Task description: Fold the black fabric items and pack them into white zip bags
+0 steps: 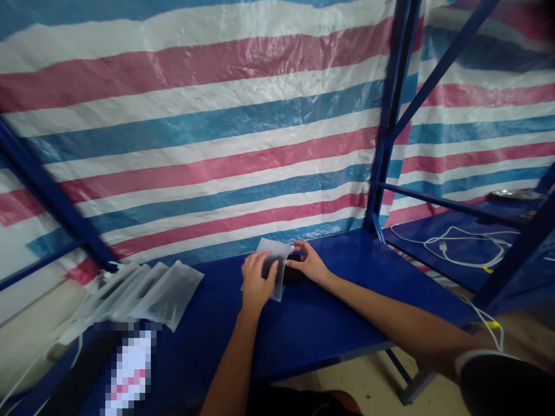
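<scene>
Near the back middle of the blue table, my left hand (259, 278) grips a frosted translucent bag (276, 247) with a dark item showing through it. My right hand (309, 263) is at the bag's right edge, fingers bent around its opening and a black object (295, 274). That black object lies partly beside the bag and partly behind my fingers, so its full shape is hidden. On the left of the table, several similar frosted bags (173, 292) overlap in a row, some with dark contents.
The blue table (347, 306) has blue metal posts (384, 133) at its sides. A striped plastic sheet (225, 133) hangs behind. White cables (463, 245) lie on another blue surface at the right. A blurred, pixelated item (130, 375) is at front left.
</scene>
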{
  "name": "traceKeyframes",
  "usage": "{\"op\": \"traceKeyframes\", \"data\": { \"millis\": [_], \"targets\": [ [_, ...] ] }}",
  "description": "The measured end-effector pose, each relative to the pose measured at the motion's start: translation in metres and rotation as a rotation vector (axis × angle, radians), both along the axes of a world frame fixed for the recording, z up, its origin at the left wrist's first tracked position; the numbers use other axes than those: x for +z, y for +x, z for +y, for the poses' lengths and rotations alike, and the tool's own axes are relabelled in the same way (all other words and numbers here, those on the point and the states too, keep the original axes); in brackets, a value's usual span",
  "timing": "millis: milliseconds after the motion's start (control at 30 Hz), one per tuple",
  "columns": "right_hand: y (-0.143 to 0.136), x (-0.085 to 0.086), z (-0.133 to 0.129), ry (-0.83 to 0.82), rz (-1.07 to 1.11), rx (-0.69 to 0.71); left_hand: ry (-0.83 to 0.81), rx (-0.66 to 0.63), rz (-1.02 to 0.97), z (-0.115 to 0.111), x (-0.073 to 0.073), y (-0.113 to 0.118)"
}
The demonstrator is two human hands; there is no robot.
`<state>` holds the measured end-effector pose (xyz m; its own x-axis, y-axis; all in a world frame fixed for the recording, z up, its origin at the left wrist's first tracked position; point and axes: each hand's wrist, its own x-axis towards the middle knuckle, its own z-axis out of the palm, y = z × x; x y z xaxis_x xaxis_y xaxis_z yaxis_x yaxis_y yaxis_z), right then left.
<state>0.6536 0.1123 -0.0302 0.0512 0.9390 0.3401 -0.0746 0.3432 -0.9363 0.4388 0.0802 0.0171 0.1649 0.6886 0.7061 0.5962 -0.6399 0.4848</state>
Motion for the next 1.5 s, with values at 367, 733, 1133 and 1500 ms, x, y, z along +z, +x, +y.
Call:
{"op": "traceKeyframes", "data": {
  "millis": [367,733,1133,1500],
  "targets": [
    [0.001,0.004,-0.005,0.001,0.052,0.19,-1.087,-0.504,-0.533,-0.001,0.006,-0.028],
    [0.013,0.015,-0.008,-0.058,-0.006,0.22,-0.874,-0.259,-0.729,0.015,-0.004,-0.03],
    [-0.004,0.011,-0.011,-0.073,0.077,0.174,-0.952,-0.323,-0.574,-0.004,0.006,-0.016],
    [-0.005,0.014,-0.024,-0.223,0.212,0.365,-0.895,-0.242,-0.673,0.002,0.002,-0.014]
  ]
}}
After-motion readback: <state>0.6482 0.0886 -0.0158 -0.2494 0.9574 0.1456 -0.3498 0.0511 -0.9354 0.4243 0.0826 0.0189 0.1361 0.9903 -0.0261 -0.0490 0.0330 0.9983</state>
